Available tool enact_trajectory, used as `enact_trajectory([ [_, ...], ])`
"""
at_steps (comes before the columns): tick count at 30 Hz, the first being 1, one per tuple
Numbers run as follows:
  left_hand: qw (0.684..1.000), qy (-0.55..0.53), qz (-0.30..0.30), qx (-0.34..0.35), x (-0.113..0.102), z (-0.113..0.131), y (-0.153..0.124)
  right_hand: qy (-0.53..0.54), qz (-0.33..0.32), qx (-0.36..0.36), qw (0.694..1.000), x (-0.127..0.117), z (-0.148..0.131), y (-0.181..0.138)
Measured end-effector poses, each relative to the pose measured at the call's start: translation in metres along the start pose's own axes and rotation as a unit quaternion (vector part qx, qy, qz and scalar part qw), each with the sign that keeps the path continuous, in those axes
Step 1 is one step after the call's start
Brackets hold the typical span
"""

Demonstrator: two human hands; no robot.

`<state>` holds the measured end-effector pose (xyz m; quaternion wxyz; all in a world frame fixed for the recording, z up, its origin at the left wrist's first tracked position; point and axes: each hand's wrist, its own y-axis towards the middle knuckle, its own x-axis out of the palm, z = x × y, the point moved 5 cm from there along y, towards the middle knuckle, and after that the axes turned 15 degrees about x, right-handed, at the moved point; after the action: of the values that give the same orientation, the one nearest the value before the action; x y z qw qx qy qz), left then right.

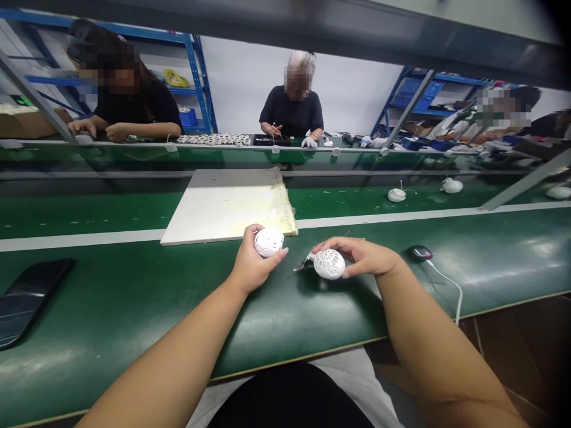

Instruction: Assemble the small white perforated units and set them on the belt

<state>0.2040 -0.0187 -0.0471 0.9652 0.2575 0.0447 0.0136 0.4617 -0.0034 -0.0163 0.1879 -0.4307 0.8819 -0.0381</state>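
My left hand (252, 261) is closed around a white rounded plastic piece (269, 242) with small dark slots, held just in front of the white board. To its right, my right hand (357, 257) grips a white round shell with a lattice pattern (329, 264) between thumb and fingers. A short strip or wire (304, 262) sticks out from that shell's left side. The two pieces are apart, both above the green work surface (276, 315). What the fingers cover on each piece is hidden.
A white board (223, 205) with a rough yellowish edge lies ahead. At left is a dark phone-like slab (31, 300); at right, a black device (420, 254) with a white cable. White round parts (397, 195) sit beyond the strip. Several people work across the bench.
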Motion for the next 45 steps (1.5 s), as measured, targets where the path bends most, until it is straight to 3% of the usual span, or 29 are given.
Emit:
enact_trajectory([
  [1,1.0,-0.004,0.002,0.0,0.0,0.0,0.0,-0.021,0.038,0.008,0.999,-0.005,0.003,0.002],
  [3,1.0,0.004,-0.004,0.002,0.0,0.002,-0.001,-0.079,0.175,0.036,0.981,-0.022,0.013,0.008],
  [6,0.997,0.077,-0.028,0.009,0.001,0.005,-0.002,-0.169,0.374,0.1,0.907,-0.046,0.035,0.015],
  [8,0.989,0.139,-0.048,0.019,0.003,0.009,-0.003,-0.207,0.402,0.133,0.882,-0.052,0.048,0.021],
  [10,0.981,0.177,-0.067,0.039,0.005,0.014,-0.004,-0.241,0.409,0.12,0.872,-0.051,0.049,0.022],
  [13,0.973,0.205,-0.07,0.081,0.007,0.021,-0.005,-0.262,0.48,0.049,0.836,-0.039,0.028,0.013],
  [15,0.963,0.232,-0.058,0.122,0.007,0.025,-0.005,-0.187,0.507,0.01,0.841,-0.021,0.01,0.012],
  [17,0.95,0.262,-0.038,0.165,0.006,0.028,-0.006,-0.028,0.42,-0.007,0.907,0.008,-0.001,0.028],
  [19,0.941,0.28,-0.013,0.19,0.005,0.029,-0.007,0.136,0.235,-0.007,0.962,0.047,-0.011,0.056],
  [20,0.94,0.282,-0.006,0.193,0.004,0.028,-0.007,0.198,0.172,-0.012,0.965,0.063,-0.016,0.067],
  [22,0.944,0.269,-0.013,0.191,0.004,0.027,-0.007,0.281,0.126,-0.024,0.951,0.08,-0.022,0.083],
  [26,0.951,0.204,-0.105,0.209,0.008,0.03,-0.007,0.37,0.12,-0.018,0.921,0.078,-0.018,0.093],
  [29,0.953,0.167,-0.074,0.24,-0.002,0.04,-0.004,0.392,0.125,-0.013,0.911,0.067,-0.01,0.088],
  [32,0.927,0.176,-0.007,0.332,-0.014,0.058,-0.003,0.354,0.134,0.001,0.926,0.07,-0.01,0.084],
  [35,0.897,0.175,-0.095,0.394,-0.008,0.07,-0.004,0.264,0.123,0.009,0.957,0.085,-0.02,0.084],
  [37,0.905,0.151,-0.158,0.365,-0.002,0.069,-0.003,0.214,0.117,0.015,0.97,0.095,-0.026,0.085],
  [39,0.931,0.1,-0.161,0.311,0.0,0.064,-0.001,0.197,0.117,0.028,0.973,0.1,-0.028,0.085],
  [43,0.983,-0.042,-0.046,0.174,-0.006,0.048,0.002,0.183,0.145,0.065,0.97,0.094,-0.021,0.083],
  [45,0.988,-0.082,-0.018,0.129,-0.005,0.042,0.003,0.161,0.244,0.052,0.955,0.082,-0.021,0.081],
])
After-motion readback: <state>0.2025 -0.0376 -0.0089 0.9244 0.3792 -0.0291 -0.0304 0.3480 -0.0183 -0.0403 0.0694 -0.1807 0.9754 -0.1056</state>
